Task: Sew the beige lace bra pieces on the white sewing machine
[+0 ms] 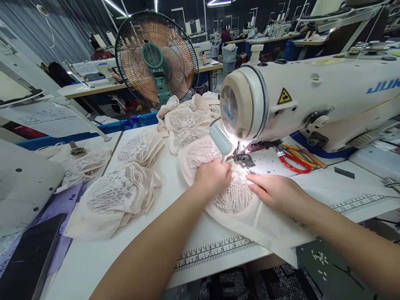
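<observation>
A cream lace bra (234, 198) lies under the needle area of a white sewing machine (300, 100), its side band draping over the table's front edge. Fingers curled, my left hand (213, 177) grips the bra just left of the presser foot (239, 158). On the other side, my right hand (275, 189) pinches the fabric at the right of the lace cup between thumb and fingers. The machine's lamp lights the spot between both hands. Stacked lace cups (118, 191) sit on the table to the left of my left arm.
More sewn bras (184, 118) are heaped behind the work. Red-handled scissors (295, 162) lie right of the needle. A large fan (156, 58) stands beyond the table. At the left are a black phone (33, 254) and purple bag (62, 221). A ruler strip (215, 252) runs along the front edge.
</observation>
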### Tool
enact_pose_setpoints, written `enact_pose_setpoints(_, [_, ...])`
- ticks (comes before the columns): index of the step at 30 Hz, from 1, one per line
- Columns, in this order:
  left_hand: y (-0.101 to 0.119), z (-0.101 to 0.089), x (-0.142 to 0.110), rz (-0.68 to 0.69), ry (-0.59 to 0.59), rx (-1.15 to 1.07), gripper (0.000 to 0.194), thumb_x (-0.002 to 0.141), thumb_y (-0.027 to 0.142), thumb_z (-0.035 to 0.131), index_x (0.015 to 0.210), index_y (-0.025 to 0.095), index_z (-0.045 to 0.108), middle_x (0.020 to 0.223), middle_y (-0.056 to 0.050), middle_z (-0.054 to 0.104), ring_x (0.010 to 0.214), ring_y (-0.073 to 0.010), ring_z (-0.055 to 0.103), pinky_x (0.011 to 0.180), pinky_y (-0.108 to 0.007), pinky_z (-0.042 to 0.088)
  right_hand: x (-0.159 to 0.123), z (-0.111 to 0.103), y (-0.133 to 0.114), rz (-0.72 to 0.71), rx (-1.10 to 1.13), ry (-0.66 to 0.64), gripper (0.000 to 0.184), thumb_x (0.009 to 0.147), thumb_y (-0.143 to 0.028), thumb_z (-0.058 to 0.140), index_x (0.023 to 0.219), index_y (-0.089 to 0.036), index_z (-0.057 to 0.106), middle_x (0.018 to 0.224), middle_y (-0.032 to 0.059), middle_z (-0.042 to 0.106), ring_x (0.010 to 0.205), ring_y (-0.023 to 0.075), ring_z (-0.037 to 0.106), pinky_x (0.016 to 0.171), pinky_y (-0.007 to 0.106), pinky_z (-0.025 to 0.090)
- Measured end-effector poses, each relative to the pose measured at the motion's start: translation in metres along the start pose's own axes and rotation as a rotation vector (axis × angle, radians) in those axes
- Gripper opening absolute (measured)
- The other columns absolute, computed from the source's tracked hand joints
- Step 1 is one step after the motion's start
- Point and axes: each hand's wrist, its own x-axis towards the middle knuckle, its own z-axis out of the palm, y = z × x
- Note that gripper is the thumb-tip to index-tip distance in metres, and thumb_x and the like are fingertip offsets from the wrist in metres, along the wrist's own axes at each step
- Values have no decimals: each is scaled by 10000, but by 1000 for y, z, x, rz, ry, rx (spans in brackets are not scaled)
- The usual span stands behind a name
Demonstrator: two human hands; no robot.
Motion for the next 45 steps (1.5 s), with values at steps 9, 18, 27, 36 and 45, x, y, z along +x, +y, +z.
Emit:
enact_pose_setpoints(9, [7,-22,-17,39,-37,81,323,894,356,350,996,222,626,1008,-91,561,836,-226,555,643,-327,434,-27,-7,15,-173,155,-76,333,894,-335,356,1015,-302,664,775,14,668,684,177,609,567,286,447])
enact_pose_setpoints(18, [15,-39,-37,-14,-304,275,947,591,755,585,1339,196,424,1517,-130,129,1359,-408,116,1033,-673,82,-15,4,20,-173,132,-39,362,874,-303,374,1128,-298,632,895,28,709,760,200,639,598,301,472])
enact_pose_setpoints(27, [-1,-39,-25,-123,-305,231,924,637,677,624,1395,242,324,1483,-145,252,1373,-408,54,1002,-712,118,3,-1,15,-108,42,-109,425,842,-307,426,1246,-298,557,956,26,718,806,236,661,604,325,476])
enact_pose_setpoints(36, [-15,-39,-15,-244,-269,101,933,675,596,648,1427,237,229,1506,-162,159,1358,-390,163,971,-557,368,19,-9,3,-2,-86,-203,512,840,-346,414,1344,-261,454,664,47,678,670,247,629,494,279,336])
enact_pose_setpoints(45, [-37,-32,-7,-193,-244,-113,911,700,519,628,1444,273,165,1522,-92,135,1301,-320,346,888,-339,447,15,-20,-6,50,-114,-358,527,887,-355,332,1409,-281,332,718,53,671,739,257,626,521,272,293])
